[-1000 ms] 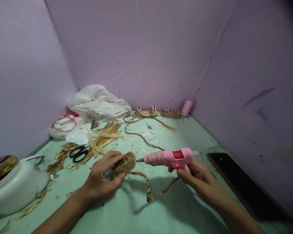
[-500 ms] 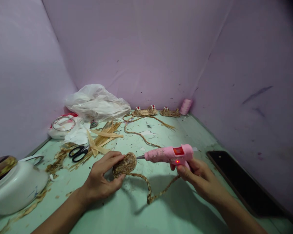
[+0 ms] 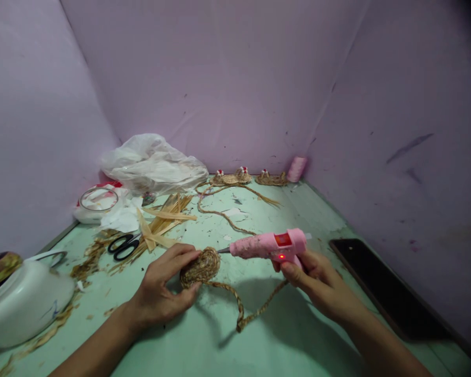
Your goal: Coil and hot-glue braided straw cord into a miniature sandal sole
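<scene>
My left hand (image 3: 163, 290) grips a small coiled disc of braided straw (image 3: 201, 266) between thumb and fingers, just above the green table (image 3: 204, 345). A loose braided tail (image 3: 241, 309) trails from the coil across the table. My right hand (image 3: 312, 280) is wrapped round the handle of a pink glue gun (image 3: 270, 245) whose red light is on. The gun's metal nozzle points left and touches or nearly touches the coil's right edge.
Black scissors (image 3: 122, 246) and a bundle of straw strips (image 3: 163, 222) lie behind my left hand. A white pot (image 3: 21, 303) stands at the left edge, a plastic bag (image 3: 153, 165) and finished straw pieces (image 3: 235, 179) at the back, a dark phone (image 3: 380, 285) at the right.
The glue gun's nozzle has moved slightly left, closer to the coil. The view has shifted a little; both hands keep their grips.
</scene>
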`<move>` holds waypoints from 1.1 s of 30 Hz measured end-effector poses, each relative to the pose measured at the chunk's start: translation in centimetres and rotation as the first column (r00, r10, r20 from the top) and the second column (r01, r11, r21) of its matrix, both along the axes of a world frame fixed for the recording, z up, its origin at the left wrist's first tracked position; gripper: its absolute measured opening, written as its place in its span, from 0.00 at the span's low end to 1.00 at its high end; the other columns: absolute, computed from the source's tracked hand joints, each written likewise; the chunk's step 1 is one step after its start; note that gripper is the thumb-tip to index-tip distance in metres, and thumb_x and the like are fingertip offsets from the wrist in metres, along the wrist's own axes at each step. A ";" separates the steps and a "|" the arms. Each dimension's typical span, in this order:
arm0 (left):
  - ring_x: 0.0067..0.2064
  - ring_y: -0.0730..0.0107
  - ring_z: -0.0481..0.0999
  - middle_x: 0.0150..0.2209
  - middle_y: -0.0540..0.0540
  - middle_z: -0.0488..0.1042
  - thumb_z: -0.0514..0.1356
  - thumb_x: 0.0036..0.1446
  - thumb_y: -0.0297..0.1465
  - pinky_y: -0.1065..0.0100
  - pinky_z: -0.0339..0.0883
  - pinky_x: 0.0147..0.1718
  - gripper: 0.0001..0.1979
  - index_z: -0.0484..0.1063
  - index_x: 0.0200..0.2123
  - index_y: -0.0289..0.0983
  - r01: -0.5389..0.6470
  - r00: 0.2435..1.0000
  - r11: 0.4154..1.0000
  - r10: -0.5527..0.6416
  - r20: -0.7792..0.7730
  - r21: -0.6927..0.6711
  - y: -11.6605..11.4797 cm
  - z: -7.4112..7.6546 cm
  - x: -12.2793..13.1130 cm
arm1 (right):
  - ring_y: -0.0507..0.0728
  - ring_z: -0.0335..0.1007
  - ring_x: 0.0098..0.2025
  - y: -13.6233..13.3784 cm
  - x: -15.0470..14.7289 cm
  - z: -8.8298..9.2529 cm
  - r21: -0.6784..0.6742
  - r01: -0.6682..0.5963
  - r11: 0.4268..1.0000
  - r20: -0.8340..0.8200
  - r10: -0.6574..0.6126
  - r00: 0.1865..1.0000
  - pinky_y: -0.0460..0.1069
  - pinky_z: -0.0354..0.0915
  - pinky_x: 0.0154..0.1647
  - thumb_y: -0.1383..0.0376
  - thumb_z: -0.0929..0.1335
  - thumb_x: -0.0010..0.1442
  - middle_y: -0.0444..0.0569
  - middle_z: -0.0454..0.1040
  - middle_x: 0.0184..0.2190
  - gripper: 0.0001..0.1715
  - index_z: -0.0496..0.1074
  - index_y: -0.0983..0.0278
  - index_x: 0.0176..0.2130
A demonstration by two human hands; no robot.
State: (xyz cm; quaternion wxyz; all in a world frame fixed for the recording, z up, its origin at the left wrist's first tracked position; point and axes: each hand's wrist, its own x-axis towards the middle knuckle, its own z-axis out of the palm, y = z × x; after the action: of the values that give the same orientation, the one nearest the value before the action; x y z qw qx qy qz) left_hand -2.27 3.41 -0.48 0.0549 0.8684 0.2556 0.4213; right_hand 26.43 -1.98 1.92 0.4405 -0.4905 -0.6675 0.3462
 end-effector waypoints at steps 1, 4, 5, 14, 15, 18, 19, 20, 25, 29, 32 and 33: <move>0.43 0.62 0.75 0.42 0.38 0.73 0.61 0.48 0.24 0.66 0.72 0.40 0.21 0.68 0.48 0.33 0.001 1.000 1.000 -0.001 0.000 -0.001 0.0 0.0 0.0 | 0.51 0.52 0.24 0.0 0.0 0.0 -0.001 0.001 1.000 -0.003 -0.001 1.000 0.45 0.53 0.23 0.49 0.63 0.58 0.41 0.57 0.22 0.19 0.67 0.62 0.29; 0.43 0.63 0.75 0.42 0.39 0.74 0.60 0.48 0.24 0.66 0.72 0.41 0.21 0.69 0.48 0.34 0.005 1.000 1.000 -0.005 0.000 -0.016 -0.2 0.2 0.2 | 0.51 0.53 0.23 -0.2 -0.2 0.1 -0.020 0.012 1.000 -0.010 -0.012 1.000 0.45 0.54 0.23 0.50 0.64 0.58 0.41 0.58 0.21 0.18 0.68 0.62 0.29; 0.43 0.63 0.75 0.42 0.39 0.74 0.60 0.48 0.24 0.66 0.72 0.41 0.20 0.69 0.48 0.34 0.010 1.000 1.000 -0.010 -0.007 -0.024 -0.3 0.3 0.3 | 0.50 0.53 0.23 -0.2 -0.2 0.1 -0.036 0.024 0.999 -0.014 -0.025 1.000 0.45 0.54 0.22 0.51 0.65 0.57 0.41 0.59 0.21 0.18 0.68 0.63 0.29; 0.37 0.60 0.76 0.35 0.42 0.77 0.59 0.46 0.30 0.60 0.72 0.36 0.14 0.74 0.39 0.35 -0.170 0.958 0.979 0.137 -0.250 -0.115 -2.2 0.6 0.7 | 0.50 0.57 0.18 5.5 2.3 -1.2 -0.180 0.494 0.851 0.016 -0.499 0.866 0.46 0.58 0.19 0.44 0.59 0.56 0.41 0.60 0.16 0.25 0.62 0.62 0.25; 0.37 0.59 0.76 0.35 0.42 0.77 0.59 0.45 0.30 0.59 0.72 0.37 0.14 0.75 0.38 0.35 -0.184 0.950 0.974 0.141 -0.279 -0.134 -2.3 0.6 0.7 | 0.50 0.57 0.17 6.6 2.9 -1.4 -0.186 0.517 0.836 0.058 -0.516 0.855 0.46 0.57 0.20 0.45 0.60 0.55 0.41 0.60 0.15 0.25 0.61 0.62 0.23; 0.37 0.58 0.75 0.35 0.42 0.77 0.59 0.45 0.29 0.56 0.70 0.38 0.13 0.75 0.36 0.35 -0.199 0.939 0.963 0.134 -0.316 -0.184 -2.5 0.3 0.9 | 0.52 0.58 0.19 8.8 4.3 -1.8 -0.180 0.592 0.786 0.226 -0.552 0.802 0.47 0.54 0.20 0.49 0.64 0.53 0.43 0.60 0.14 0.22 0.62 0.62 0.19; 0.37 0.57 0.75 0.35 0.42 0.77 0.60 0.44 0.29 0.55 0.70 0.39 0.13 0.75 0.37 0.34 -0.198 0.939 0.961 0.129 -0.318 -0.195 -2.4 0.2 0.9 | 0.54 0.61 0.21 9.0 4.6 -1.6 -0.163 0.618 0.769 0.286 -0.563 0.775 0.48 0.55 0.22 0.51 0.66 0.52 0.44 0.61 0.15 0.21 0.62 0.62 0.18; 0.38 0.57 0.75 0.35 0.41 0.77 0.60 0.44 0.29 0.55 0.69 0.39 0.14 0.75 0.37 0.34 -0.195 0.941 0.960 0.125 -0.314 -0.201 -2.4 0.1 0.9 | 0.57 0.64 0.25 8.9 4.6 -1.2 -0.133 0.643 0.754 0.340 -0.575 0.744 0.49 0.56 0.25 0.54 0.68 0.50 0.47 0.64 0.16 0.19 0.63 0.63 0.17; 0.37 0.57 0.75 0.34 0.40 0.77 0.59 0.44 0.28 0.54 0.68 0.39 0.13 0.75 0.36 0.31 -0.165 0.951 0.967 0.104 -0.290 -0.196 -2.3 0.0 1.0 | 0.63 0.69 0.39 3.6 0.5 1.9 0.034 0.565 0.825 0.425 -0.523 0.738 0.53 0.61 0.36 0.53 0.65 0.54 0.53 0.73 0.28 0.15 0.71 0.62 0.27; 0.36 0.57 0.75 0.34 0.40 0.77 0.59 0.46 0.29 0.55 0.68 0.39 0.12 0.75 0.36 0.32 -0.183 0.951 0.967 0.128 -0.283 -0.175 -2.3 0.1 1.1 | 0.60 0.72 0.31 -2.7 -4.9 0.8 -0.135 0.171 0.976 0.400 -0.104 0.910 0.53 0.66 0.31 0.50 0.72 0.47 0.51 0.77 0.34 0.30 0.68 0.62 0.46; 0.37 0.58 0.76 0.35 0.41 0.78 0.59 0.46 0.30 0.56 0.68 0.39 0.13 0.75 0.37 0.33 -0.232 0.947 0.958 0.182 -0.265 -0.169 -2.2 0.2 1.0 | 0.63 0.73 0.36 -5.2 -7.1 -1.5 0.025 0.130 0.991 0.466 -0.127 0.876 0.56 0.68 0.35 0.59 0.73 0.46 0.55 0.77 0.37 0.46 0.53 0.65 0.59; 0.37 0.58 0.76 0.35 0.41 0.78 0.59 0.46 0.30 0.56 0.68 0.39 0.13 0.75 0.37 0.33 -0.247 0.947 0.954 0.200 -0.253 -0.169 -2.2 0.3 0.9 | 0.63 0.73 0.36 -5.5 -7.2 -1.9 0.077 0.109 0.991 0.472 -0.133 0.872 0.57 0.68 0.36 0.62 0.71 0.50 0.55 0.77 0.35 0.43 0.51 0.65 0.60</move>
State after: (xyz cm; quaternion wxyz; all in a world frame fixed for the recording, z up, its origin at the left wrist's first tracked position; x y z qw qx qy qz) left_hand -1.40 1.21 -0.17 0.0626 0.8672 0.3982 0.2924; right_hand 19.24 -7.44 -0.02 0.2956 -0.5905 -0.7312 0.1710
